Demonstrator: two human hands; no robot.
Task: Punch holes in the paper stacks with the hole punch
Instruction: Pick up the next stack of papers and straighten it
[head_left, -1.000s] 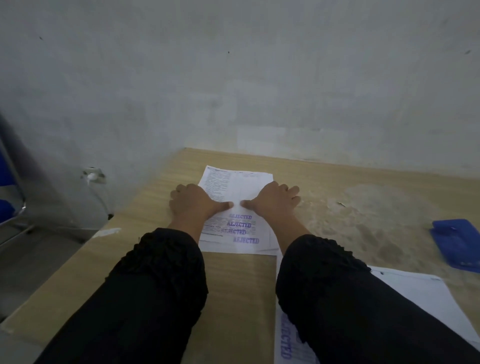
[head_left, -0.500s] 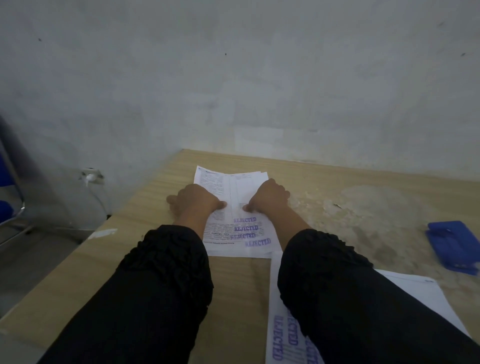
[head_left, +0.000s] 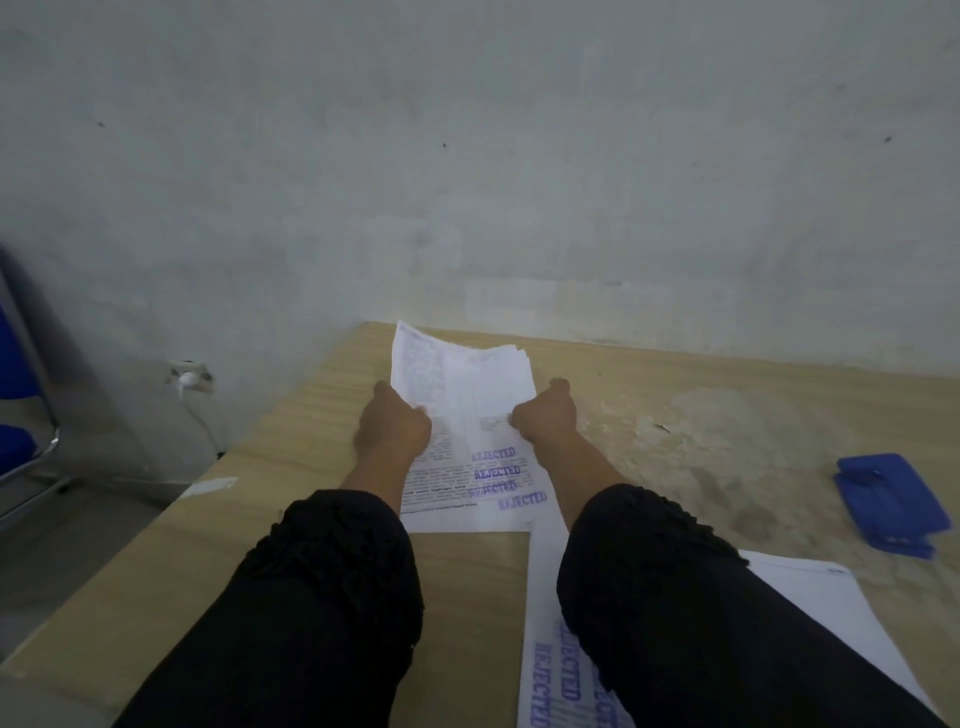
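— What is nearest to the camera, at the bottom of the frame?

— Two black sleeves. Under the right sleeve (head_left: 717, 623), at the lower right, lies a second stack of white sheets (head_left: 831, 597) with purple "REJECTED" stamps. It lies flat on the light wooden table (head_left: 467, 597).

— And the hands?

— In the middle of the frame both hands hold a stack of white printed paper with purple "REJECTED" stamps (head_left: 467, 415). The left hand (head_left: 396, 428) grips its left edge with curled fingers. The right hand (head_left: 546, 415) grips the right edge in the same way. The near edge of this stack lies on the table, and the far part is lifted, with the sheets a little fanned at the top.

— Where is the punch?

— The blue hole punch (head_left: 888, 501) sits on the table at the right edge of the frame, well apart from both hands. Nothing touches it.

— Is there any container?

— I see none.

— And the surface, the room?

— The table top is worn and stained on the right side. Behind it stands a grey plaster wall (head_left: 467, 156). At the left of the frame there is a white wall socket with a cable (head_left: 189, 376), and at the far left edge a blue chair with a metal frame (head_left: 21, 415), blurred.
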